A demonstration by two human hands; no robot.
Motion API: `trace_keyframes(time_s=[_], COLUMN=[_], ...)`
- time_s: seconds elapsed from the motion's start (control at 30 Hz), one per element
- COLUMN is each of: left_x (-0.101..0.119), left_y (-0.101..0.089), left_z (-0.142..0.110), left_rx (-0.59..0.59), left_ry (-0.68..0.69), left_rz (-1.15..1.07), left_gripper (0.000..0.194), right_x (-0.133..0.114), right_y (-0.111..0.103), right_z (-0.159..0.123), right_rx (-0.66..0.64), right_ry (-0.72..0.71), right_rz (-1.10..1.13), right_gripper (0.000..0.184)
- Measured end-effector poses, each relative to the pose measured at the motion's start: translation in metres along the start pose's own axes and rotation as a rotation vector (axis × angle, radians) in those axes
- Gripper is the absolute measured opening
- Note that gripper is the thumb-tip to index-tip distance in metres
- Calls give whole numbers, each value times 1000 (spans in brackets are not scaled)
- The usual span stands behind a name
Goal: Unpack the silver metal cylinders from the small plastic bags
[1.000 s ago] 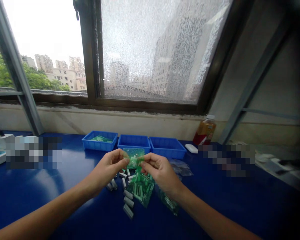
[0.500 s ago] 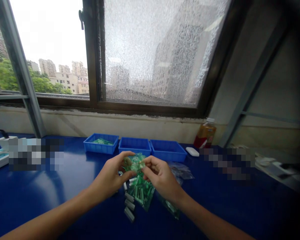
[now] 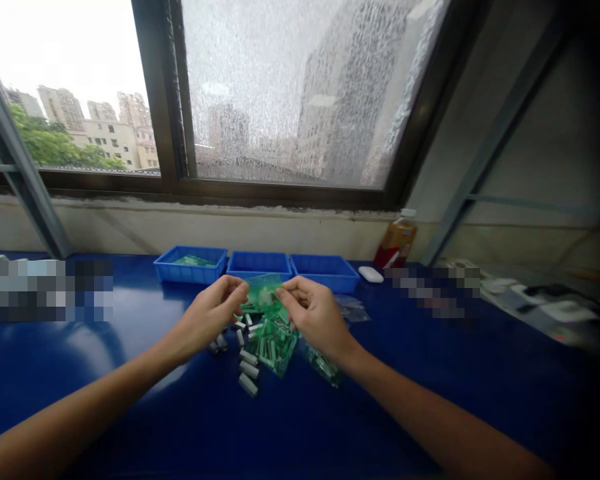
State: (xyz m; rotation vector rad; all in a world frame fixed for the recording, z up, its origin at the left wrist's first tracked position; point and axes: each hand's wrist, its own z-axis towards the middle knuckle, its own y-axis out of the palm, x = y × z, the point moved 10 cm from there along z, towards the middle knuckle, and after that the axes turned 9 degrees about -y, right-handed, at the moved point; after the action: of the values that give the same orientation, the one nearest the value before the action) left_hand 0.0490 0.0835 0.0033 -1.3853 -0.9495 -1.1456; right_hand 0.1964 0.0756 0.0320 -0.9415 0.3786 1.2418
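Above the table, a small translucent green plastic bag [image 3: 266, 288] is stretched between my two hands. My left hand [image 3: 219, 310] is closed, thumb and fingers pinched at the bag's left edge. On the other side, my right hand [image 3: 316, 315] pinches the bag's right edge. Just below lies another green bag [image 3: 275, 350] with several slim pieces inside. Several short silvery metal pieces [image 3: 249, 370] are scattered to its left. Close under my right wrist is one more filled green bag [image 3: 323, 365]. What the held bag contains is too blurred to tell.
Behind my hands stand a blue tray [image 3: 190, 272] with green bags in it, a middle blue tray [image 3: 257, 261] and a right blue tray [image 3: 325, 267]. Clear bags [image 3: 353, 309] lie right of my hand. A white case [image 3: 371, 274] and a bottle [image 3: 397, 241] stand farther right.
My left hand closed in around the bag half a second ago and has since drawn back left to its edge. The bag is now spread flatter. The camera view has shifted.
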Motion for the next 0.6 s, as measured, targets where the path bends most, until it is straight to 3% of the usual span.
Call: trace_keyframes(time_s=[0.1,0.17,0.27,0.33,0.43,0.5,0.6], left_x=[-15,-9,6,21,58,73,70], left_y=[18,26,22,2,-48,-77,-94], left_z=[-3,-6,-8,-8,-17,-20,-6], left_rx=[-170,-242,-216,-62,375,596,675], left_ry=[-222,-204,-46,114,436,549,547], left_rz=[-279,-387,-302,-88,309,469,701], left_gripper=[45,37,24,22,17,16,22], right_x=[-21,-37,-50,-52,-49,-47,-43], right_y=[-4,-2,5,8,11,14,18], right_z=[-2,-6,-10,-10,-9,-8,-8], right_rx=[34,14,-39,-74,-117,-149,-181], right_ry=[-149,-274,-378,-409,-427,-434,-439], right_rz=[-89,-169,-238,-251,-268,-293,-336], right_gripper=[11,12,18,18,16,15,13])
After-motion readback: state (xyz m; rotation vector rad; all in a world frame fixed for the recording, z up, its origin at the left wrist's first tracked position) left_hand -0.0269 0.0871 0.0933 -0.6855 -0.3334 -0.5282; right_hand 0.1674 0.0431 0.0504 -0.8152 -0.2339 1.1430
